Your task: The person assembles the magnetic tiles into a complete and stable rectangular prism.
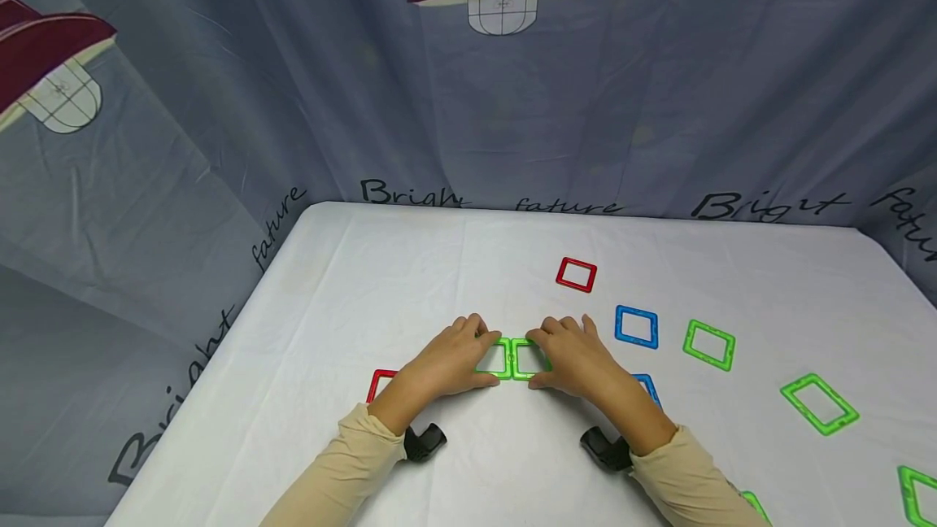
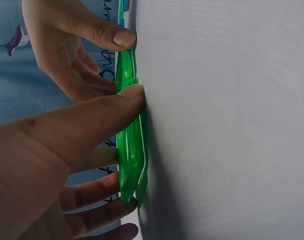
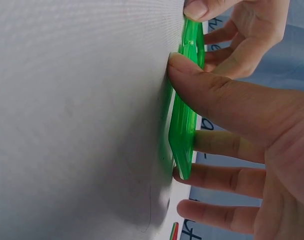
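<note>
The counter (image 1: 351, 283), draped in a white cloth, fills the space in front of the person, with a grey printed curtain (image 1: 220, 104) hanging behind it. Both cream sleeves (image 1: 344, 462) reach in from the near edge, and the hands meet at the middle.

The left hand (image 1: 446, 360) has its thumb and fingers curled round the left green square (image 1: 494, 358), thumb on the near edge, fingers over the far one. The right hand (image 1: 574, 356) pinches the right green square (image 1: 529, 359) the same way. The two frames lie flat on the cloth between the hands, their inner edges touching or very nearly so (the wrist views show them edge-on, one running into the other, so I cannot tell if any gap is left).

Scattered beyond the right hand are a blue square (image 1: 636, 326), a green square (image 1: 708, 345) further out, and a red square (image 1: 576, 274) past the fingertips. A second blue piece (image 1: 647, 385) peeks out from under the right wrist, and a red frame (image 1: 381, 385) sits half hidden beneath the left forearm. More green frames (image 1: 818, 403) lie well off to the right.

To join these well, I would judge it best to keep both frames pressed flat, line up the corners of the facing edges, and slide them together evenly, not tilting one up. The grip on each side looks light enough for that; squeezing harder would only lift the near edges off the cloth.
</note>
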`<action>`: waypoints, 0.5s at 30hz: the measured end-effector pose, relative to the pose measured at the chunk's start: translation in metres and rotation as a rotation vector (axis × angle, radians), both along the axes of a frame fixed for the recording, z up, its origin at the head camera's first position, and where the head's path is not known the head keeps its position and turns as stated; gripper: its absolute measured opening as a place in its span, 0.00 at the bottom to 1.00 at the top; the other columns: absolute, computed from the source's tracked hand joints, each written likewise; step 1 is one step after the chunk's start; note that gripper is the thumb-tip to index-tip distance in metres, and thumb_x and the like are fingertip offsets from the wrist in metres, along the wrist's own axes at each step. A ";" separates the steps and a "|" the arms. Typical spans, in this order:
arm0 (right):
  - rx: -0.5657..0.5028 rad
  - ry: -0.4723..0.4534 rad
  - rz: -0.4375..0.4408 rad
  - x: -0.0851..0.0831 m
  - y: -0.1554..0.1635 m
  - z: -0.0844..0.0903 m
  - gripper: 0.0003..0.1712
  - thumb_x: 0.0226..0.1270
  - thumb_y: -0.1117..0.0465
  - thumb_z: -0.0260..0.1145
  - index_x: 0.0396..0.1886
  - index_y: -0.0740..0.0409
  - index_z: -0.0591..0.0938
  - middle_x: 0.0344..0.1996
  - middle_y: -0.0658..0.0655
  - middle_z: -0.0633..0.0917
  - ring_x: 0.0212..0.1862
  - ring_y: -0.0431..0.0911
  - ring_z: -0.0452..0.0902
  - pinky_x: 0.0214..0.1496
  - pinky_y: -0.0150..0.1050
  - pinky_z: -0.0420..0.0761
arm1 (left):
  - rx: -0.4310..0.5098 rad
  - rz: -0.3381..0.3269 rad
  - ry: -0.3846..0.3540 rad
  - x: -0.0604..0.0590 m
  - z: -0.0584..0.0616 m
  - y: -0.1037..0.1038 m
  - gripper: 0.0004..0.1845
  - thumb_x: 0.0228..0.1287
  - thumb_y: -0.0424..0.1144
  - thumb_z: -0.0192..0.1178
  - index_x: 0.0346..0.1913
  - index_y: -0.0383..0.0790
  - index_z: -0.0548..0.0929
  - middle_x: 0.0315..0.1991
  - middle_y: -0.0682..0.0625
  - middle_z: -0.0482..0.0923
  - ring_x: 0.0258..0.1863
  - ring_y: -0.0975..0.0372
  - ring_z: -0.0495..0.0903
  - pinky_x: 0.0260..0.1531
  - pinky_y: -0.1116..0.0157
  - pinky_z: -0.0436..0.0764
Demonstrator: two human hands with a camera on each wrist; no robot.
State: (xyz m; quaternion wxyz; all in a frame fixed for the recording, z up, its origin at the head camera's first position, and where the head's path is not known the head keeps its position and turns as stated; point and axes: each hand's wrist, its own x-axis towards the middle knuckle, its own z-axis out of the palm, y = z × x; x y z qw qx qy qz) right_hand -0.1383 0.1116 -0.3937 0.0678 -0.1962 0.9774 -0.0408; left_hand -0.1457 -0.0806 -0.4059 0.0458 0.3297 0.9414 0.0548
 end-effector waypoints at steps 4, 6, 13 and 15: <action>0.003 0.002 0.007 0.000 0.001 -0.001 0.37 0.39 0.45 0.76 0.51 0.56 0.79 0.43 0.56 0.78 0.50 0.55 0.71 0.59 0.64 0.62 | -0.005 -0.026 0.032 -0.001 -0.001 -0.001 0.34 0.53 0.57 0.62 0.59 0.42 0.72 0.47 0.50 0.69 0.44 0.60 0.68 0.47 0.65 0.72; 0.003 0.000 0.009 0.000 0.001 -0.001 0.37 0.40 0.45 0.76 0.51 0.56 0.79 0.43 0.56 0.78 0.49 0.54 0.71 0.59 0.63 0.63 | -0.005 -0.034 0.038 -0.001 -0.001 -0.001 0.34 0.52 0.57 0.62 0.59 0.41 0.73 0.47 0.49 0.69 0.44 0.60 0.68 0.46 0.65 0.72; -0.010 -0.004 0.014 0.000 0.001 -0.002 0.35 0.40 0.45 0.76 0.50 0.56 0.80 0.40 0.56 0.76 0.44 0.51 0.69 0.56 0.57 0.68 | -0.006 -0.039 0.043 -0.003 -0.003 -0.001 0.34 0.51 0.58 0.62 0.59 0.41 0.73 0.46 0.49 0.69 0.43 0.60 0.68 0.45 0.66 0.72; -0.018 -0.007 0.013 0.000 0.001 -0.003 0.35 0.39 0.46 0.76 0.49 0.56 0.80 0.39 0.56 0.75 0.42 0.50 0.69 0.55 0.55 0.69 | -0.004 -0.041 0.045 -0.003 -0.004 -0.001 0.35 0.51 0.58 0.62 0.58 0.41 0.74 0.46 0.49 0.69 0.43 0.60 0.67 0.45 0.66 0.72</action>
